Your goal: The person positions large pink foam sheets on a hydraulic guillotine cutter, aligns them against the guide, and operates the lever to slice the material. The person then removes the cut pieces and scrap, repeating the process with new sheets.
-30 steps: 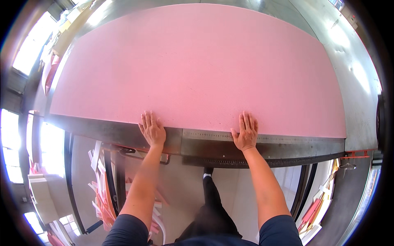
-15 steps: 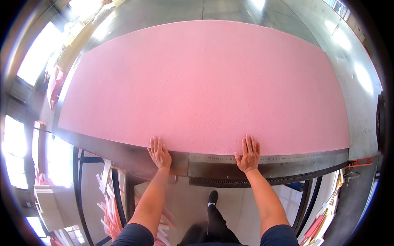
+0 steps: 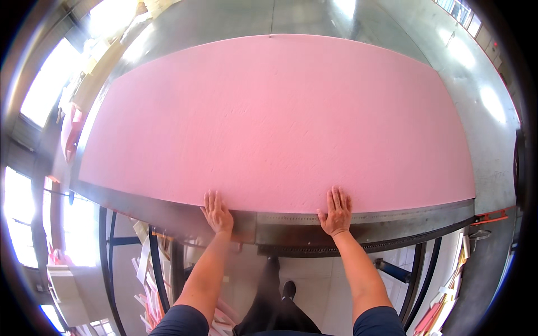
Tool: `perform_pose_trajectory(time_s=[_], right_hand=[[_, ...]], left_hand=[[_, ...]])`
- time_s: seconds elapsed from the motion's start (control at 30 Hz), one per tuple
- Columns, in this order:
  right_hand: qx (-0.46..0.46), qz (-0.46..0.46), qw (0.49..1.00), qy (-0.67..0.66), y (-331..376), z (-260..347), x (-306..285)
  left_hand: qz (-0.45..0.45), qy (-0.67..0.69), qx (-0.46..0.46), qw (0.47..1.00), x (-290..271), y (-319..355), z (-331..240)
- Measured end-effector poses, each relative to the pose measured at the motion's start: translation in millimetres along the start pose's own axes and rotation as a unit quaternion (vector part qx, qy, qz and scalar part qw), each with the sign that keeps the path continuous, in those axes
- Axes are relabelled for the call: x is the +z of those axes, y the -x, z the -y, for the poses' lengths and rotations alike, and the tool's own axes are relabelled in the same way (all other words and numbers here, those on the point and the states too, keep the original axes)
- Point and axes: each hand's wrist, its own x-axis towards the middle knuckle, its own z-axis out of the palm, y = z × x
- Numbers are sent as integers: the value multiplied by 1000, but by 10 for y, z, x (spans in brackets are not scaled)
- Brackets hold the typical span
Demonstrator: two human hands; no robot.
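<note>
A large pink foam sheet [image 3: 280, 123] lies flat on a metal table [image 3: 224, 19], its near edge close to the table's front edge. My left hand [image 3: 217, 211] rests on that near edge, left of the middle, with its fingers stretched forward onto the foam. To the right, my right hand [image 3: 337, 211] lies the same way, fingers out on the pink surface and thumb apart. Both palms reach back over the dark metal strip [image 3: 302, 220] along the table front. Neither hand grips anything.
Under the table are dark metal legs [image 3: 417, 274] and pink and white foam offcuts [image 3: 148, 297]. More offcuts [image 3: 434, 305] stand at the lower right. A red metal bracket [image 3: 490, 217] juts out by the table's right corner. Bright windows [image 3: 19, 213] line the left side.
The sheet's far edge appears slightly nearer in the view. My hands keep their places on the near edge. Below the table, my legs and feet have shifted as in a step.
</note>
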Motion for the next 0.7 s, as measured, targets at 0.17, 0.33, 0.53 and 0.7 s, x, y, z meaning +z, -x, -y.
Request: perform_pose_trajectory(time_s=[0.17, 0.33, 0.53, 0.7], right_hand=[[-15, -7, 1000, -14, 184, 50, -111], [-21, -7, 1000, -13, 397, -4, -214], [-18, -9, 1000, -5, 675, 6, -186], [-16, -4, 1000, 9, 799, 85, -193]], left_hand=[[-14, -22, -5, 1000, -92, 263, 131], [-19, -1, -5, 1000, -151, 570, 66], [-23, 0, 21, 1000, -137, 855, 137], [-7, 3, 0, 1000, -198, 927, 200]])
